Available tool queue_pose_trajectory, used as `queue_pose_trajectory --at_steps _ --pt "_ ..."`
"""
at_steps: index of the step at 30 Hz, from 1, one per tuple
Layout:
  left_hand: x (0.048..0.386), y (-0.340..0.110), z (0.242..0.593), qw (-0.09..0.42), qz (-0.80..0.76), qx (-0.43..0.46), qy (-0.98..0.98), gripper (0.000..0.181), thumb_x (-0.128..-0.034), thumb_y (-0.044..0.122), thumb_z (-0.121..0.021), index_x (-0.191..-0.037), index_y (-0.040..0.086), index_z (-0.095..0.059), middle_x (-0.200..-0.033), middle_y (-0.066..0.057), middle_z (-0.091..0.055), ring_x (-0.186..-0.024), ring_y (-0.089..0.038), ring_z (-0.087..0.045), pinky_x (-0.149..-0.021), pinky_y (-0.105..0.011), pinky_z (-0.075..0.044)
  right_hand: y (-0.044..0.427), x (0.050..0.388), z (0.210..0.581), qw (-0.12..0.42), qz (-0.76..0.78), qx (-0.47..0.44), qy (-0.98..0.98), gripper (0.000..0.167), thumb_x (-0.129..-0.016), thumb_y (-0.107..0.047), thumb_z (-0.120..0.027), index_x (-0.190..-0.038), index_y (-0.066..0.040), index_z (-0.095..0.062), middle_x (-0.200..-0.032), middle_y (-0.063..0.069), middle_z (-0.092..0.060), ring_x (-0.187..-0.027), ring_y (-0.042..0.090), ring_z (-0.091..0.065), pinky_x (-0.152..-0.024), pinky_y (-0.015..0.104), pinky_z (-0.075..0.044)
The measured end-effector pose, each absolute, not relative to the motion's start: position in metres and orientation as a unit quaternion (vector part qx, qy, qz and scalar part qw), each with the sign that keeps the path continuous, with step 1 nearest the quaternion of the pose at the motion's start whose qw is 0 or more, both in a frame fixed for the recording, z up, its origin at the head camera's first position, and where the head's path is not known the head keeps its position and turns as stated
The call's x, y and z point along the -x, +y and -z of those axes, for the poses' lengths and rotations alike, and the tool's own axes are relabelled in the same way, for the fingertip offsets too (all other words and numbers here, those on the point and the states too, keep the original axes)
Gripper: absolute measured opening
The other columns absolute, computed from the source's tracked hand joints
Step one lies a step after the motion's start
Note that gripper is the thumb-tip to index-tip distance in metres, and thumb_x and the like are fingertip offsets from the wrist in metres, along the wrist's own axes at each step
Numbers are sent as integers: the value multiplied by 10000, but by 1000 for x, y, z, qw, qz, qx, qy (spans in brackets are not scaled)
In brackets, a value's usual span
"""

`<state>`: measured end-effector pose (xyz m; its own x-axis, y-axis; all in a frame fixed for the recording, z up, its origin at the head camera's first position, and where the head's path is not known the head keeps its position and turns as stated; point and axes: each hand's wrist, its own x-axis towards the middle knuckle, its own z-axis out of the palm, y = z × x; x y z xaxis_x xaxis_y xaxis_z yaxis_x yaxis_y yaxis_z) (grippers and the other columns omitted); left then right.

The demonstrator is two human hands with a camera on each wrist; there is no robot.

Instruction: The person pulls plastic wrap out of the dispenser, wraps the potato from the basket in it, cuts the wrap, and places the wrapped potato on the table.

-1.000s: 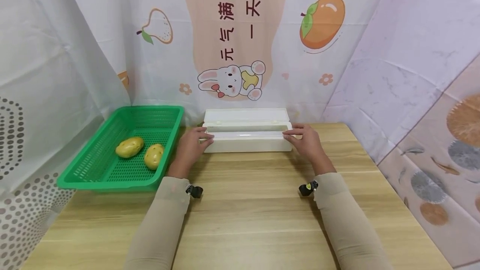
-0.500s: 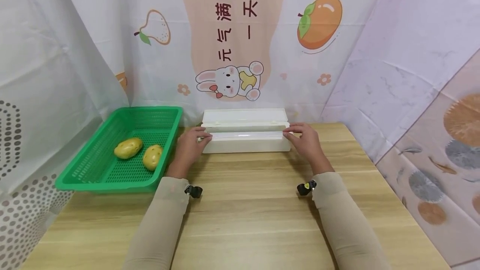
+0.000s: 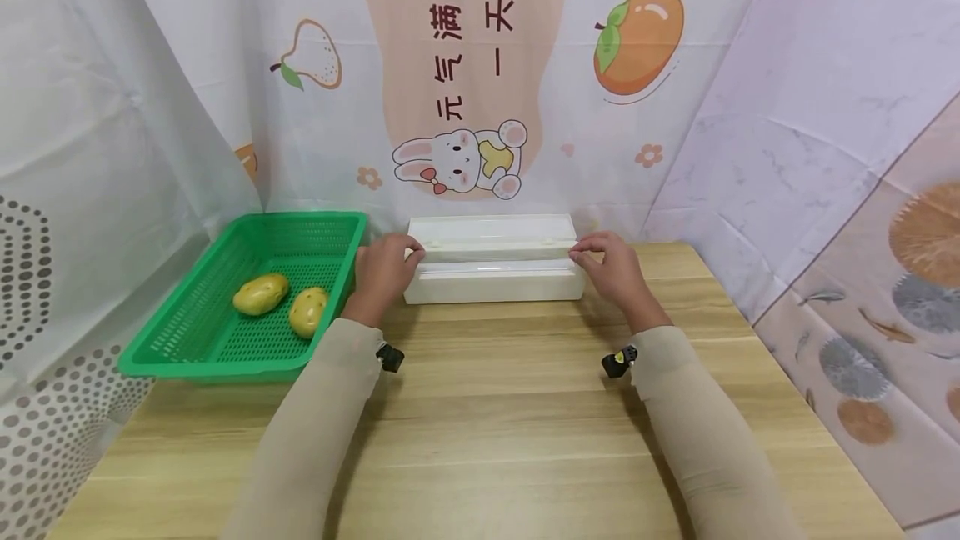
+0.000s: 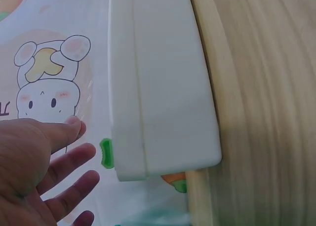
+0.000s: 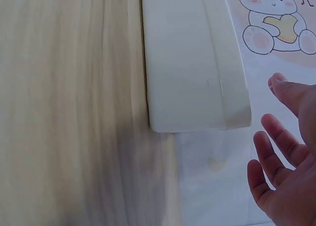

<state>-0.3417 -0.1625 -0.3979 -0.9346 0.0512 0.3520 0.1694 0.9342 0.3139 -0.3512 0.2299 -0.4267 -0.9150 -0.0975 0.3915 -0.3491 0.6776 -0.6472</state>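
Observation:
A long white cling film dispenser box [image 3: 495, 288] stands at the back of the table, its lid [image 3: 491, 227] tipped back against the curtain. My left hand [image 3: 384, 273] is at the box's left end, thumb and index finger meeting just above the rim. At the right end my right hand [image 3: 615, 273] does the same. Both appear to pinch the edge of clear cling film, which is hard to see. A small green piece [image 4: 106, 153] sticks out from the box's left end in the left wrist view. Both hands' other fingers are loosely spread.
A green plastic basket [image 3: 225, 369] stands left of the box, close to my left forearm. Two potatoes lie in it, one potato [image 3: 261, 294] further left than the other potato [image 3: 308, 312]. The wooden table [image 3: 495, 407] stretches in front; a printed curtain [image 3: 322, 148] hangs behind.
Both hands have risen slightly from the front part of the box and moved back above its opening, thumbs and index fingers together. The box and the basket have stayed in place.

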Motion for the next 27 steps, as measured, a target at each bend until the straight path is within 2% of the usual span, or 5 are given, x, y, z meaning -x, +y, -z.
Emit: queue_pose_trajectory --at_steps 3,11,20,23,27 --pt "344 -165 394 161 169 59 -971 189 -1015 330 -677 -1086 192 -786 -1130 -58 -761 -1041 -294 -666 -930 -549 -448 230 354 422 161 -378 -129 -903 172 -991 -243 -720 -1026 -88 -787 -1282 127 -648 -1264 343 -553 -1093 553 -421" --pt "349 -169 387 150 162 58 -974 216 -1025 343 -658 -1068 177 -790 -1063 -36 -750 -1016 -286 -651 -920 -551 -449 232 358 412 157 -365 -128 -908 204 -1005 -229 -697 -1045 -42 -770 -1334 178 -604 -1314 382 -507 -1142 560 -376" --pt "348 -169 377 141 195 71 -968 211 -1049 317 -621 -1087 154 -749 -1171 -57 -709 -1104 -282 -624 -994 -574 -438 234 356 402 162 -365 -124 -908 216 -1018 -231 -679 -1056 -30 -749 -1361 173 -572 -1321 378 -504 -1107 569 -405" --pt "346 -169 376 129 234 76 -961 231 -1063 298 -597 -1138 116 -719 -1191 -81 -686 -1098 -279 -614 -1011 -546 -464 233 354 399 154 -370 -117 -909 212 -1022 -242 -673 -1060 -46 -743 -1378 151 -563 -1336 362 -498 -1103 561 -414" --pt "346 -171 377 116 298 78 -944 277 -1084 293 -553 -1194 69 -673 -1154 -103 -658 -1036 -275 -593 -955 -475 -522 231 353 395 149 -375 -115 -908 213 -1029 -252 -663 -1055 -53 -733 -1388 145 -563 -1347 358 -492 -1109 564 -409"
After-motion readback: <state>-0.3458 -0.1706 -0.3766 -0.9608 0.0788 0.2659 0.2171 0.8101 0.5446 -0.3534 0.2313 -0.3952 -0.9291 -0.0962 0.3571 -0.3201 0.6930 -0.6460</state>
